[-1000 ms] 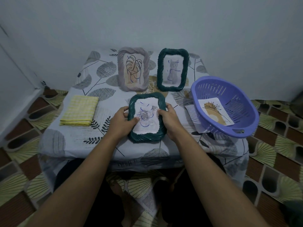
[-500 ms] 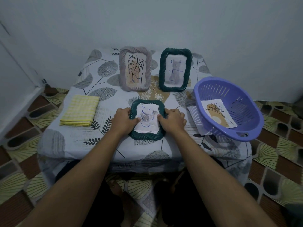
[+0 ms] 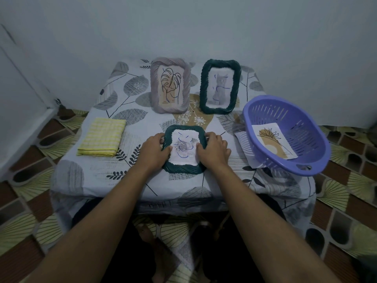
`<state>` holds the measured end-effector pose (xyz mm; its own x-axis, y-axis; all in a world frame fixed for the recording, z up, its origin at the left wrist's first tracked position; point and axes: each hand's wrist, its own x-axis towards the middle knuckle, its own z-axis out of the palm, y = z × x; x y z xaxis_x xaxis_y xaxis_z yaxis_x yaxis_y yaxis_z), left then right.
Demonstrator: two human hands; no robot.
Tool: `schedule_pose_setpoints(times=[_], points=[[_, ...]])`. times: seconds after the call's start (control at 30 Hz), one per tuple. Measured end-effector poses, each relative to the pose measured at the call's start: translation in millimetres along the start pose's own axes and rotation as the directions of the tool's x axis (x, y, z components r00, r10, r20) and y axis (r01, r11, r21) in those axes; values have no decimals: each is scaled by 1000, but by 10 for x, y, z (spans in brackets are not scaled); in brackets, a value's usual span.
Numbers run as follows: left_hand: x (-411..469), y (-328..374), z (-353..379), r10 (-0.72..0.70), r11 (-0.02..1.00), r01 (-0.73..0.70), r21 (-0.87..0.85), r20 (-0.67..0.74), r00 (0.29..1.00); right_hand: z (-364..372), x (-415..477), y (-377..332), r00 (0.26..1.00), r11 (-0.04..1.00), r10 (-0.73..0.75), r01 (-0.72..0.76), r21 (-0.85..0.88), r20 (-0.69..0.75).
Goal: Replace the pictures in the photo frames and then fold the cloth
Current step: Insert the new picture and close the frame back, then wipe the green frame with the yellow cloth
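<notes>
Flat green frame (image 3: 184, 169), folded yellow cloth (image 3: 102, 139)

a person's left hand (image 3: 153, 153) and right hand (image 3: 213, 152) gripped the two sides of a dark green frame (image 3: 183, 168) that lay flat on a table (image 3: 98, 172) covered in leaf-print fabric, with thumbs over the edges of the swirled drawing (image 3: 184, 149) inside it. behind it, a grey frame (image 3: 184, 86) and a second green frame (image 3: 204, 86) stood upright side by side near the wall (image 3: 204, 27). a folded yellow cloth (image 3: 102, 137) lay to the left. on the right, a purple basket (image 3: 306, 127) held a loose flower picture (image 3: 273, 140).
</notes>
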<state>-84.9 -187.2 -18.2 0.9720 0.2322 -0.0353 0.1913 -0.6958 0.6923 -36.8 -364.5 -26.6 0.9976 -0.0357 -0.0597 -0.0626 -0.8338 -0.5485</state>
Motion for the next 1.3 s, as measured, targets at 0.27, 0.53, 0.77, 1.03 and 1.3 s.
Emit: schedule_pose_setpoints(times=[0.27, 0.53, 0.77, 1.03, 1.3], points=[[-12, -198, -377, -1, 970, 49, -240, 197, 980, -21, -223, -405, 995, 998, -63, 65, -28, 73], [-223, -660, -786, 14, 997, -25, -69, -154, 988, 349, -474, -1135, 882, 912, -408, 379, 158, 235], [-348, -1099, -862, -253, 949, 313, 33, -512, 821, 827, -617, -1488, 801, 874, -483, 420, 244, 352], [-283, -1206, -864, -359, 905, 424, 24, -488, 795, 1055, -624, -1527, 824, 885, -466, 425, 191, 323], [-352, -1001, -881, -92, 936, -59, -348, -402, 911, 909, -536, -1424, 834, 826, -529, 464, 321, 156]])
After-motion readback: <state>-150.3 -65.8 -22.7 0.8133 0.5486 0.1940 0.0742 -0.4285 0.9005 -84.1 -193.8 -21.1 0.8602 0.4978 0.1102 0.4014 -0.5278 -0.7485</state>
